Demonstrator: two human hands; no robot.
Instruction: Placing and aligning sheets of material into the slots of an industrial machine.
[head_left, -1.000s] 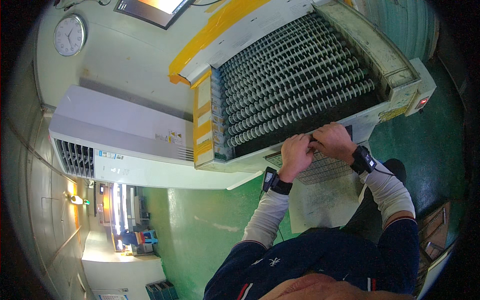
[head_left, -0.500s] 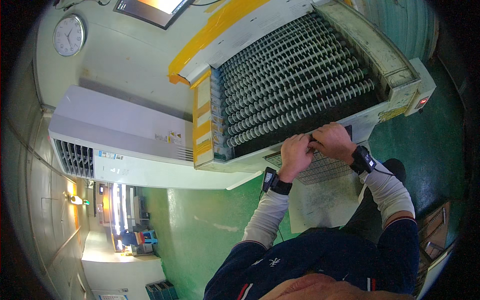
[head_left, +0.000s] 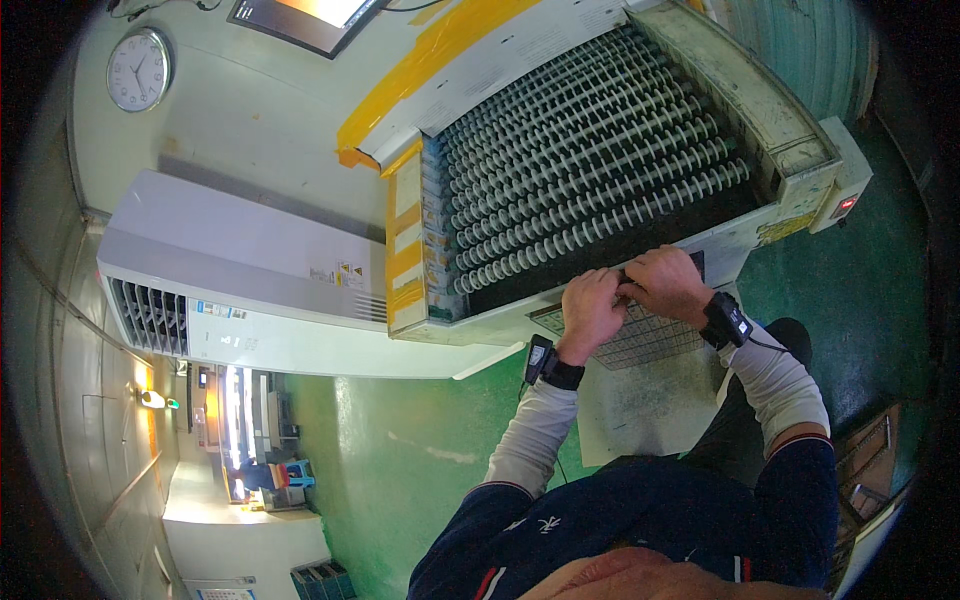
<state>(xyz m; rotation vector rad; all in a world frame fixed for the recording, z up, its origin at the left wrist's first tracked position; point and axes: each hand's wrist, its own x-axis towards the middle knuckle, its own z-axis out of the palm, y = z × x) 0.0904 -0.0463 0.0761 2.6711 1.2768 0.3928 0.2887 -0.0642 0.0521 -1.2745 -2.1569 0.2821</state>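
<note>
Holding left hand (head_left: 592,312) and right hand (head_left: 665,285) together, likely for steadiness | fingers curled, grasp hidden, can't tell | gridded panel (head_left: 650,343) below fingers, roller conveyor (head_left: 598,172) beyond

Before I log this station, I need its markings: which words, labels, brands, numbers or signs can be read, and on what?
I don't quote wording, only place it.
Clock: numerals around the dial.
Shirt: one white character.
Air conditioner: yellow stickers, blue-white label, too small to read.
White panel: faint print, too small.
Screen: any text too small to tell.
</note>
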